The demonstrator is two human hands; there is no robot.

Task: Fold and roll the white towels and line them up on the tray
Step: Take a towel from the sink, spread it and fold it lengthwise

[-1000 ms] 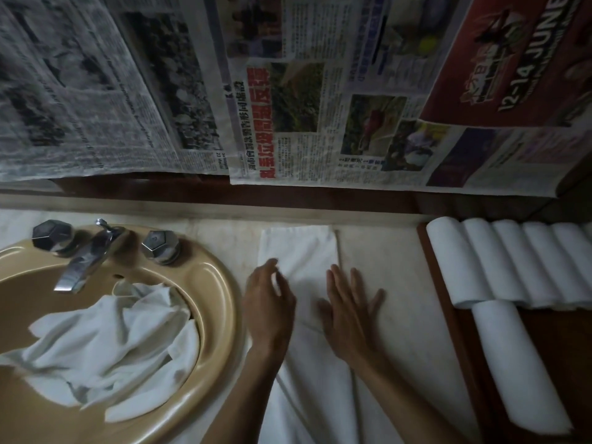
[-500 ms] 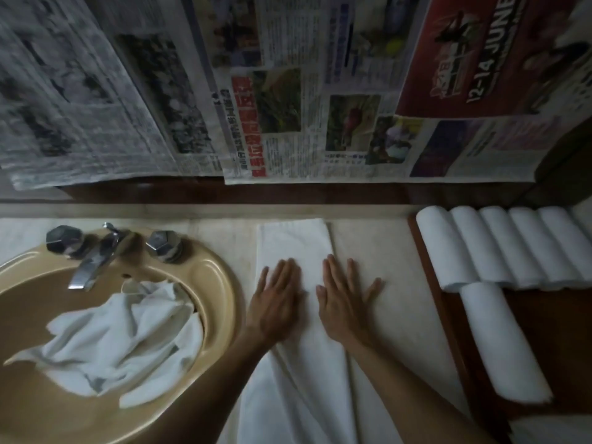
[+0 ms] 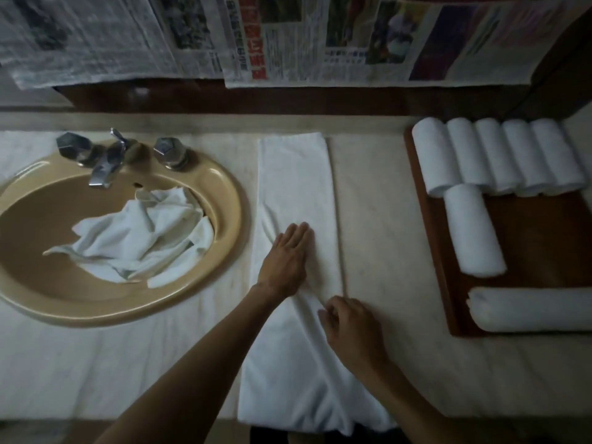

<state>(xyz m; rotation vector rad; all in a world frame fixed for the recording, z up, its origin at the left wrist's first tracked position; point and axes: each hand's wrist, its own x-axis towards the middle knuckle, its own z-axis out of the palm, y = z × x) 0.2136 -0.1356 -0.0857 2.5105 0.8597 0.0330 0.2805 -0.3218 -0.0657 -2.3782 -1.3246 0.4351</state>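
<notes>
Head view: the left hand [image 3: 288, 257] lies flat, pinning the folded towel [image 3: 296, 200] on the tabletop [image 3: 378, 200], while the right hand [image 3: 349, 325], fingers curled, seems to pinch its fold, likely tidying before rolling.

Colours and patterns. The folded towel [image 3: 298, 193] on the counter [image 3: 378, 219] is plain white; the counter is pale cream with faint veining. The basin [image 3: 224, 200] is tan-beige, with a crumpled white towel [image 3: 144, 232] inside it and a grey metallic tap [image 3: 105, 165] with grey handles behind. The tray [image 3: 538, 238] is dark reddish-brown wood; the rolled towels [image 3: 499, 155] on it are plain white. The newspapers [image 3: 288, 36] on the wall show grey print on the left sheets; the right sheets carry colour photographs, a red vertical headline strip and a dark purple block.
</notes>
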